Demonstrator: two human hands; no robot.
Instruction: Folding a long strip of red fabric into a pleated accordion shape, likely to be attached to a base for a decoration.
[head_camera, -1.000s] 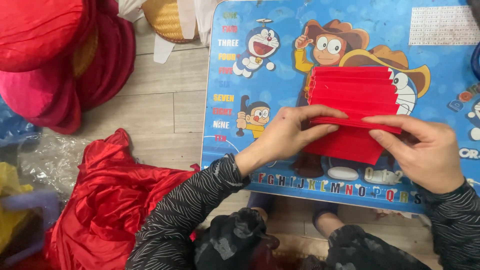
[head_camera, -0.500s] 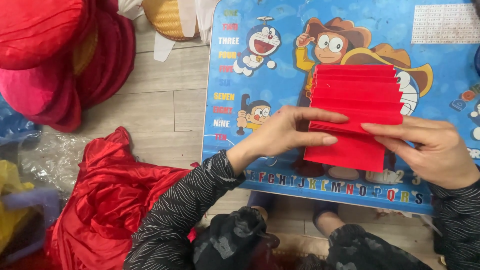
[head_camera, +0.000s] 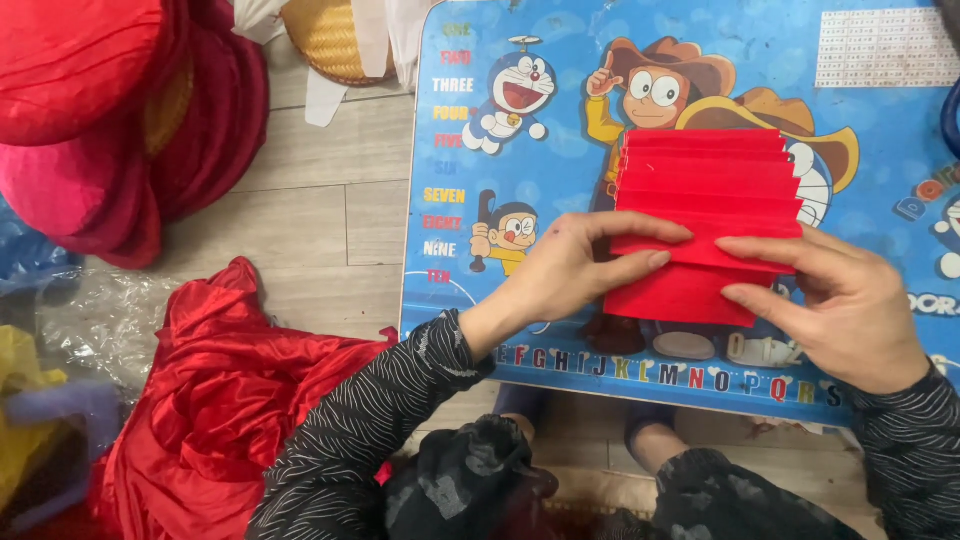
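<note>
A sheet of red paper (head_camera: 705, 190) with accordion pleats lies on a small blue cartoon-printed table (head_camera: 560, 60). My left hand (head_camera: 575, 270) presses its fingers on the paper's lower left part, thumb and fingers pinching a fold. From the other side, my right hand (head_camera: 840, 300) pinches the same fold with fingertips on the paper. The flat unpleated strip of paper lies nearest me, between both hands. Both sleeves are black with white stripes.
Crumpled red satin cloth (head_camera: 215, 390) lies on the grey wooden floor at my left. Big red and pink fabric shapes (head_camera: 110, 110) sit at the upper left, clear plastic wrap (head_camera: 90, 320) beside them. A woven straw item (head_camera: 335, 35) rests beyond the table's left corner.
Both hands have slid slightly toward me along the paper and formed another pleat; the flat lower strip has become shorter.
</note>
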